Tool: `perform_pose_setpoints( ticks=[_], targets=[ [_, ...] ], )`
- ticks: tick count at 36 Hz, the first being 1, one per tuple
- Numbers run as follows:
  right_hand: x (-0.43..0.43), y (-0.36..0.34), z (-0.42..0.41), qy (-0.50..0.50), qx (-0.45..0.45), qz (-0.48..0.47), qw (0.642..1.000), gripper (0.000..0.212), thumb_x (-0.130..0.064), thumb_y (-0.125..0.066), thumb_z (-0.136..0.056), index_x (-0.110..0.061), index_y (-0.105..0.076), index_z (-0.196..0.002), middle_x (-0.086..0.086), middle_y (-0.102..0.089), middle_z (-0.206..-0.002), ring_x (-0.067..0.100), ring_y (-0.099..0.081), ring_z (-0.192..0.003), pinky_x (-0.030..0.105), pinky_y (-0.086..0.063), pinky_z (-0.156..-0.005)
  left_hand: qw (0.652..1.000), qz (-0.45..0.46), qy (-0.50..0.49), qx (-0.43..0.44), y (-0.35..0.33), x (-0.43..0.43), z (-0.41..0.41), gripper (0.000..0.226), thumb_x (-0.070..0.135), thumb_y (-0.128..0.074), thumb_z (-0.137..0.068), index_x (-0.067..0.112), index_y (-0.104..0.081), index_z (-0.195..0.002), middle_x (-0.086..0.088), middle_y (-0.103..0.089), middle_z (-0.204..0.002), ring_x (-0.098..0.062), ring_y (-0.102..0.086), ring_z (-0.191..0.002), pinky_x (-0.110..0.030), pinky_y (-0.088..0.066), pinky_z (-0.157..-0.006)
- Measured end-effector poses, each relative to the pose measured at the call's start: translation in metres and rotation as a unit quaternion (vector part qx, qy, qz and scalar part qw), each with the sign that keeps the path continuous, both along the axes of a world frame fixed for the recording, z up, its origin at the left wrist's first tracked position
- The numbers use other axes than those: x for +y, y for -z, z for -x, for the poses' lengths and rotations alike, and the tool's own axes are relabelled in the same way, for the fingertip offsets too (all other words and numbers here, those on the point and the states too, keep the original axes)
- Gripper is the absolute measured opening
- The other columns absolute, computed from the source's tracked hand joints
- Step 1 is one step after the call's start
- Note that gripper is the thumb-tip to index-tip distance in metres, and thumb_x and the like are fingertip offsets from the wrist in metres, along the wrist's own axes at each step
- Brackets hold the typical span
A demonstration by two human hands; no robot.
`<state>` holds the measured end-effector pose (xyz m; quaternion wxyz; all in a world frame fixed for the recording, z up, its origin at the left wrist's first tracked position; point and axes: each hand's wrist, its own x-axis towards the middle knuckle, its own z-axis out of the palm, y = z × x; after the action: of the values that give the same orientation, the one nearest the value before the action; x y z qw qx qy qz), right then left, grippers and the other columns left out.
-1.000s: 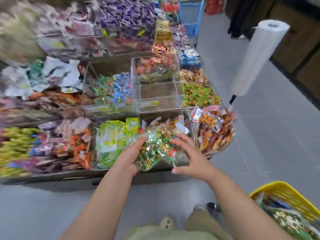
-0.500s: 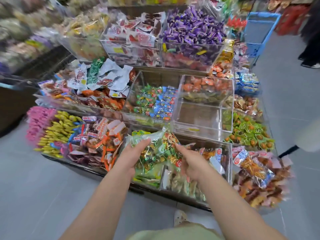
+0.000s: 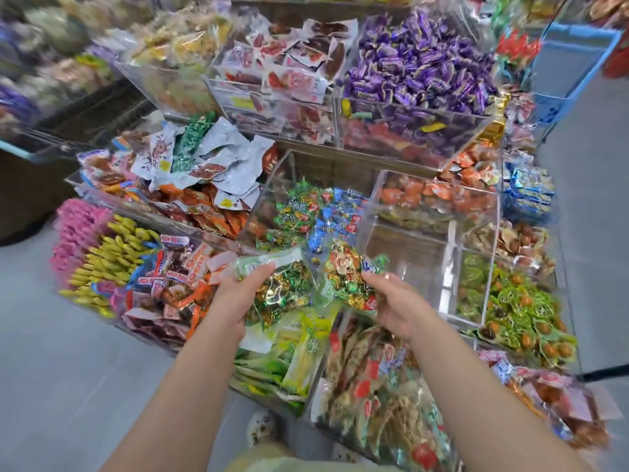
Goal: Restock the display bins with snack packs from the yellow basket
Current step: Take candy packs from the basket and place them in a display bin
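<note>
Above display bins [image 3: 412,257]: hands [image 3: 235,301] [image 3: 396,310] grip snack pack [image 3: 289,291].

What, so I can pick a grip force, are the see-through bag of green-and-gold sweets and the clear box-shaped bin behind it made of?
The see-through bag of green-and-gold sweets, gripped by left hand and right hand, looks like thin glossy plastic film: it crinkles and glints. The clear box-shaped bin looks like rigid acrylic, possibly glass: flat transparent walls with bright straight edges.

Bins [image 3: 47,52] in the upper left are smeared to colour only. Print on the price label [image 3: 243,103] is unreadable. The left hand [image 3: 235,301] hides the near edge of the snack bag [image 3: 286,291].
</note>
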<state>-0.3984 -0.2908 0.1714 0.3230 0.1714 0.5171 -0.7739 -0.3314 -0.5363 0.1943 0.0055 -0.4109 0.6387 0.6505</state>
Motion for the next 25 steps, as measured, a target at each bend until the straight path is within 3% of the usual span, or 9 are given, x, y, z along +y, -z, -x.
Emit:
perform_pose_setpoints(
  ticks=[2, 4, 8, 12, 14, 16, 21, 23, 25],
  targets=[
    [-0.002, -0.006, 0.015, 0.005, 0.026, -0.016, 1.000, 0.021, 0.002, -0.068, -0.077, -0.010, -0.058, -0.091, 0.001, -0.073, -0.074, 0.010, -0.065, -0.055, 0.024, -0.053, -0.047, 1.000, 0.009, -0.008, -0.002, -0.003, -0.012, 0.012, 0.111, 0.057, -0.078, -0.067, 0.027, -0.015, -0.154, -0.005, -0.023, -0.159, -0.030, -0.029, -0.142, -0.051, -0.029, -0.109],
    [-0.006, -0.011, 0.031, -0.011, 0.058, -0.055, 0.997, 0.033, 0.002, -0.070, -0.074, -0.003, -0.058, -0.105, 0.007, -0.071, -0.094, 0.014, -0.065, -0.071, 0.028, -0.057, -0.053, 1.000, 0.025, -0.011, -0.004, -0.007, -0.025, 0.026, 0.110, 0.057, -0.079, -0.067, 0.027, -0.017, -0.153, -0.005, -0.023, -0.159, -0.031, -0.030, -0.141, -0.051, -0.031, -0.108],
    [-0.020, -0.019, 0.065, -0.014, 0.136, -0.190, 0.972, 0.048, -0.019, -0.080, -0.069, -0.002, -0.062, -0.111, 0.005, -0.067, -0.104, 0.019, -0.060, -0.089, 0.027, -0.050, -0.066, 0.999, 0.049, -0.004, -0.019, -0.018, -0.051, 0.057, 0.113, 0.062, -0.078, -0.063, 0.025, -0.020, -0.153, -0.004, -0.026, -0.158, -0.032, -0.034, -0.138, -0.057, -0.035, -0.106],
    [-0.042, -0.025, 0.099, 0.016, 0.213, -0.332, 0.919, 0.052, -0.044, -0.077, -0.072, -0.009, -0.063, -0.108, -0.002, -0.059, -0.091, 0.016, -0.053, -0.082, 0.027, -0.040, -0.065, 0.999, 0.041, 0.025, -0.021, -0.030, -0.077, 0.090, 0.111, 0.063, -0.078, -0.063, 0.031, -0.019, -0.152, -0.004, -0.025, -0.158, -0.035, -0.034, -0.137, -0.054, -0.045, -0.091],
    [-0.056, -0.028, 0.115, 0.024, 0.248, -0.367, 0.896, 0.054, -0.040, -0.077, -0.075, -0.010, -0.061, -0.116, -0.004, -0.058, -0.099, 0.015, -0.055, -0.089, 0.032, -0.048, -0.079, 0.997, 0.051, 0.050, -0.019, -0.036, -0.091, 0.107, 0.112, 0.067, -0.077, -0.061, 0.035, -0.019, -0.151, -0.002, -0.023, -0.158, -0.034, -0.034, -0.137, -0.052, -0.048, -0.086],
    [-0.071, -0.033, 0.132, 0.004, 0.290, -0.402, 0.869, 0.049, -0.031, -0.077, -0.077, -0.010, -0.062, -0.117, -0.001, -0.059, -0.104, 0.014, -0.055, -0.094, 0.031, -0.045, -0.088, 0.996, 0.049, 0.067, -0.010, -0.038, -0.106, 0.125, 0.113, 0.067, -0.077, -0.059, 0.038, -0.019, -0.150, -0.001, -0.023, -0.159, -0.034, -0.031, -0.139, -0.058, -0.039, -0.098],
    [-0.108, -0.042, 0.177, -0.070, 0.348, -0.484, 0.800, 0.033, -0.016, -0.075, -0.078, -0.017, -0.068, -0.110, -0.002, -0.064, -0.102, 0.010, -0.055, -0.086, 0.015, -0.040, -0.072, 0.993, 0.059, 0.094, 0.029, -0.045, -0.139, 0.171, 0.113, 0.060, -0.079, -0.062, 0.023, -0.022, -0.152, -0.007, -0.033, -0.154, -0.032, -0.039, -0.134, -0.049, -0.036, -0.106],
    [-0.124, -0.041, 0.195, -0.074, 0.351, -0.482, 0.799, 0.033, -0.010, -0.075, -0.078, -0.015, -0.068, -0.111, 0.000, -0.066, -0.105, 0.006, -0.054, -0.086, 0.005, -0.035, -0.069, 0.992, 0.063, 0.107, 0.038, -0.045, -0.150, 0.185, 0.107, 0.055, -0.078, -0.068, 0.019, -0.023, -0.152, -0.009, -0.034, -0.154, -0.031, -0.039, -0.134, -0.048, -0.036, -0.106],
    [-0.139, -0.039, 0.212, -0.091, 0.333, -0.498, 0.795, 0.034, -0.011, -0.074, -0.079, -0.018, -0.069, -0.111, 0.000, -0.067, -0.110, 0.003, -0.054, -0.080, 0.011, -0.036, -0.072, 0.989, 0.066, 0.125, 0.033, -0.045, -0.158, 0.197, 0.105, 0.056, -0.076, -0.070, 0.015, -0.024, -0.151, -0.009, -0.034, -0.154, -0.031, -0.038, -0.135, -0.047, -0.035, -0.104]
  ],
)
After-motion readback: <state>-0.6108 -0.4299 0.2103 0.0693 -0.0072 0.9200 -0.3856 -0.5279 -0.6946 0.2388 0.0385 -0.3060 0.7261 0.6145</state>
